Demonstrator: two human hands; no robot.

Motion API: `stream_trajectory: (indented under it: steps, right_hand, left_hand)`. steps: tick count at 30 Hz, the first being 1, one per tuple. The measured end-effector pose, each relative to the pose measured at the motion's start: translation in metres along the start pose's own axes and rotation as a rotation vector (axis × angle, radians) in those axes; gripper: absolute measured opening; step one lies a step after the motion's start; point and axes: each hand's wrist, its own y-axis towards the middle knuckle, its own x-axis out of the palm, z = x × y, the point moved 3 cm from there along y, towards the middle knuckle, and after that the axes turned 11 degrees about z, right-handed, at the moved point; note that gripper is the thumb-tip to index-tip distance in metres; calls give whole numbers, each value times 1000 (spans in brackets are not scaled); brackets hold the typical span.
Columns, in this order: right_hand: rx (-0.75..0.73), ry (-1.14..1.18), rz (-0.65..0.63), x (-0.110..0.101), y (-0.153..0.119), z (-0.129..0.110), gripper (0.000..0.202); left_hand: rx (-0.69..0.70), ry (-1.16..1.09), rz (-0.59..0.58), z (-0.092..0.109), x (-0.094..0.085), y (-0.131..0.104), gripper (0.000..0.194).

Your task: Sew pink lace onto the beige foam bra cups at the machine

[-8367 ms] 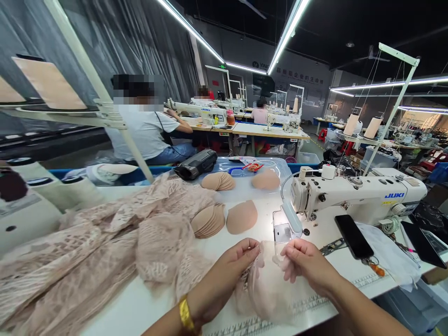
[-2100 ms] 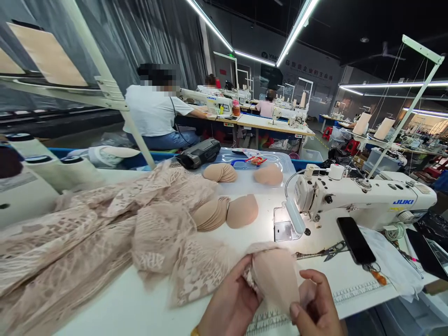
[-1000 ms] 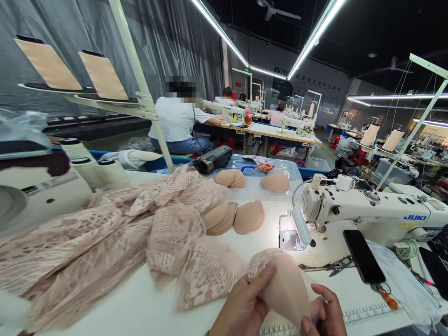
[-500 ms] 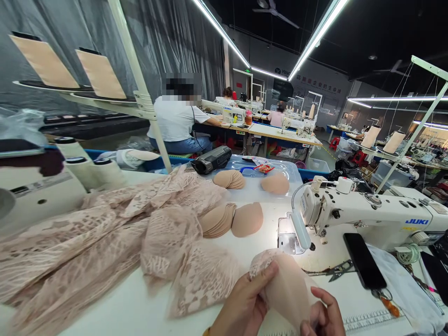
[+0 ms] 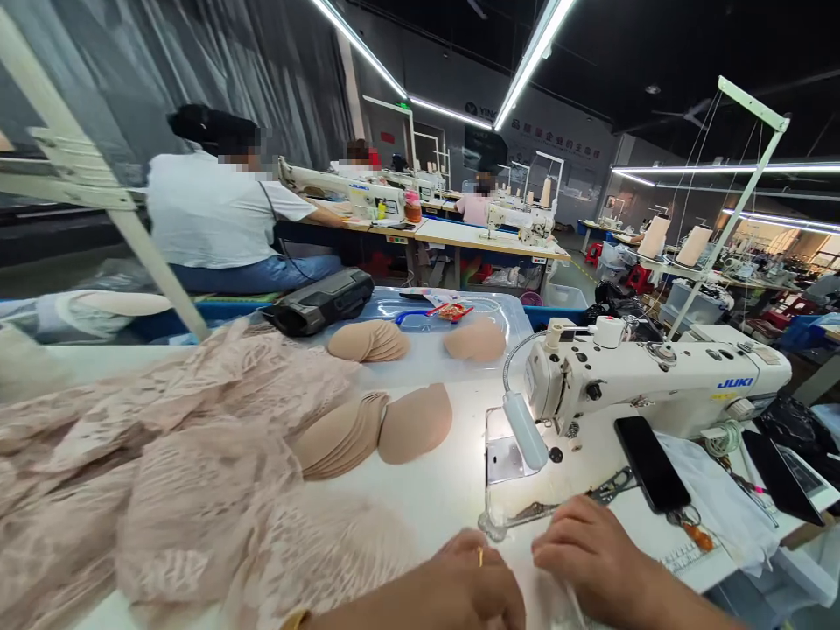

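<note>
A pale sheer cloth (image 5: 549, 602) shows, blurred, between your left hand (image 5: 482, 579) and right hand (image 5: 587, 547); your fingers curl (whether either grip closes on it, I cannot tell). Beyond, the surface (image 5: 452, 490) carries stacked beige cups (image 5: 341, 439) and a sewing machine (image 5: 630, 381).

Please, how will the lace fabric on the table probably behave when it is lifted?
The lace fabric would likely hang floppy, as it lies in loose folds. It is probably light, because it looks thin and sheer.
</note>
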Motion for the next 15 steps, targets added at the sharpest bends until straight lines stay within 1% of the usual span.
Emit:
stream_trajectory:
  steps: [1, 2, 3, 4, 6, 8, 12, 15]
  right_hand:
    - [-210, -166, -108, -4, 15, 5, 26]
    - [-364, -287, -159, -6, 29, 12, 25]
    - [-450, -370, -182, -7, 40, 20, 23]
    - [-491, -423, -190, -5, 50, 27, 23]
    - [-451, -489, -172, -2, 60, 40, 25]
    - [-382, -486, -169, 0, 59, 46, 26]
    - [-356, -425, -163, -7, 48, 48, 25]
    - [-340, -437, -152, -11, 45, 50, 24]
  left_hand:
    - [72, 87, -56, 0, 6, 11, 14]
    - [146, 168, -119, 0, 14, 21, 11]
    - [226, 241, -196, 0, 23, 31, 9]
    - [308, 308, -287, 1, 33, 40, 10]
    - [446, 428, -460, 0, 45, 51, 14]
    - [497, 524, -557, -2, 48, 56, 16]
    - [424, 631, -615, -11, 43, 55, 14]
    - [450, 642, -590, -14, 44, 54, 14]
